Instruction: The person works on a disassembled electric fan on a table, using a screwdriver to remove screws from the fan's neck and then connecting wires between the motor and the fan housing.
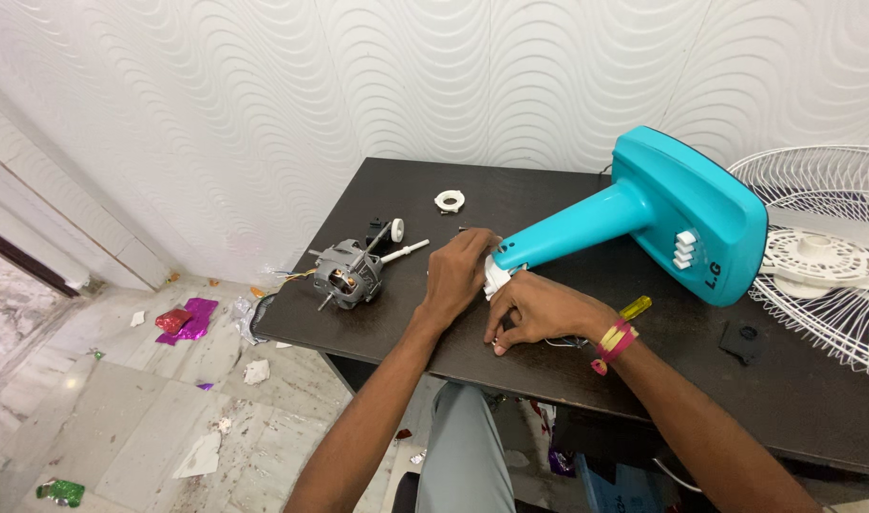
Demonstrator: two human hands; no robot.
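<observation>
From the head camera, both hands meet at the narrow end of a turquoise fan stand (643, 214) lying on its side on the dark table (415, 332). The left hand (458, 275) has its grip pressed together around a white fitting (496, 277) at the tip of the stand's neck. The right hand (539, 309) rests just beside it, fingers curled down onto the table and pinching at something small under the neck; what exactly is hidden.

The step in hand looks like working the white fitting at the neck's end. Any further move there would seem to call for a steady hold on the neck while the small part is turned or pulled.

The stand's long axis runs from lower left to upper right: neck toward the hands, broad base toward the white fan guard (824, 256).

A yellow screwdriver (634, 307) lies behind the right wrist. A bare motor (347, 274) sits well apart to the left, a white ring (449, 200) further back.
</observation>
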